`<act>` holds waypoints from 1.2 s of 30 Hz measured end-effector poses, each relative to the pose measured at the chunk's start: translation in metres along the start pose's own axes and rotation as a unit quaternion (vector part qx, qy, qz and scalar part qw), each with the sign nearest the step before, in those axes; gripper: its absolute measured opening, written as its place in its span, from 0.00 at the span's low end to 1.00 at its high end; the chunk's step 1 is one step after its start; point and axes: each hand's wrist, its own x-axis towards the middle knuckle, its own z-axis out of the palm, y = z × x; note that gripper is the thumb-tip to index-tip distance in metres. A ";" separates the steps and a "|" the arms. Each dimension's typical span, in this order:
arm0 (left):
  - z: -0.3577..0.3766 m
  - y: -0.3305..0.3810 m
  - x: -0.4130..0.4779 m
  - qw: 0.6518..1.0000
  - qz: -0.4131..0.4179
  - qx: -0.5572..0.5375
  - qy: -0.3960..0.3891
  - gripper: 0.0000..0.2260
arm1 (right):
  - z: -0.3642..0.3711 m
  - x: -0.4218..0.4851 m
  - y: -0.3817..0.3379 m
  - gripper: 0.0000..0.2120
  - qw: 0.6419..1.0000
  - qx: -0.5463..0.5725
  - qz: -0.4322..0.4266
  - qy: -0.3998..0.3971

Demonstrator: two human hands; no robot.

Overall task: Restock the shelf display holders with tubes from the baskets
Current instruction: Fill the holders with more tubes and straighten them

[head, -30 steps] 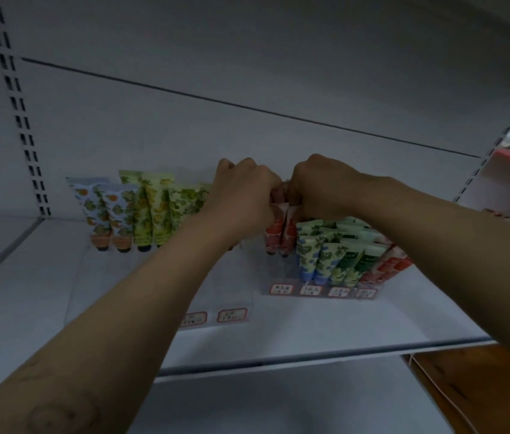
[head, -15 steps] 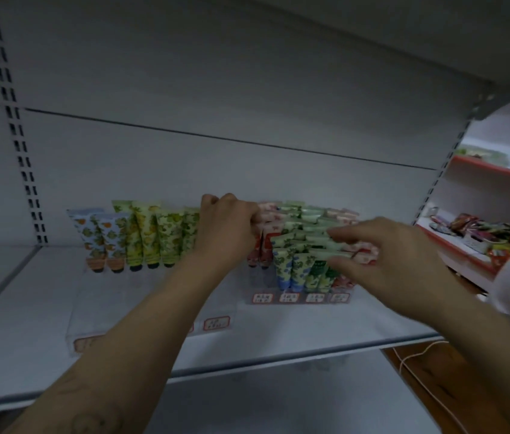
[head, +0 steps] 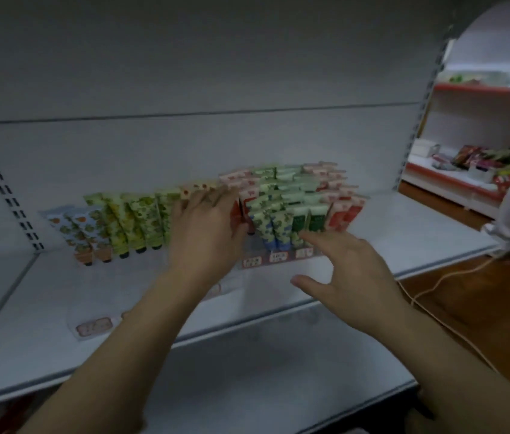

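While reaching forward at frame centre, the left hand (head: 206,236) is laying nearly straight fingers (head: 213,198) against the upper ends of the middle tubes (head: 238,211), curling round none of them. At lower right of centre the right hand (head: 352,277) is hovering palm down, fingers spread apart and holding nothing, just before the right display holder (head: 282,261). Cap-down tubes are standing in two clear holders on the white shelf (head: 44,308): at left, two blue-and-orange tubes (head: 86,233) and about four yellow-green tubes (head: 134,223); at right, stepped columns of red and green tubes (head: 297,195), too blurred to count. Three price labels (head: 278,256) are showing on the right holder, one price label (head: 94,328) on the left display holder (head: 73,321).
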 end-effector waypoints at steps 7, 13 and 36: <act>0.001 0.029 -0.084 0.979 0.191 -0.058 -0.032 0.22 | 0.017 -0.036 0.007 0.37 0.995 0.009 0.000 -0.096; 0.041 0.036 -0.147 0.964 0.202 -0.090 -0.145 0.24 | 0.035 -0.077 0.016 0.34 0.982 -0.014 -0.030 -0.186; 0.212 0.099 -0.351 0.796 0.081 -0.090 -0.593 0.19 | 0.191 -0.247 0.096 0.21 0.731 -0.028 0.125 -0.670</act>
